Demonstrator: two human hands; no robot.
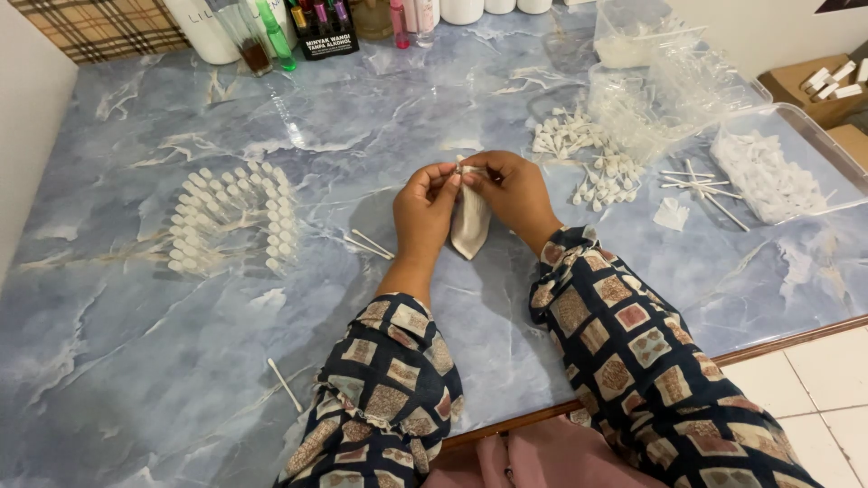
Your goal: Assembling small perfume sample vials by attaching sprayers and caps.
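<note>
My left hand (425,212) and my right hand (514,192) meet above the middle of a blue marbled table (136,343). Both pinch the top of a small beige cloth (471,228), which hangs down between them. A tiny white part sits at the fingertips; what it is I cannot tell. Patterned dark sleeves cover both forearms.
A cluster of small clear vials (233,217) lies to the left. White caps (592,158) are heaped to the right, beside clear plastic trays (687,86) and thin white sticks (701,185). Two sticks (369,244) lie near my left hand. Bottles (271,36) line the far edge.
</note>
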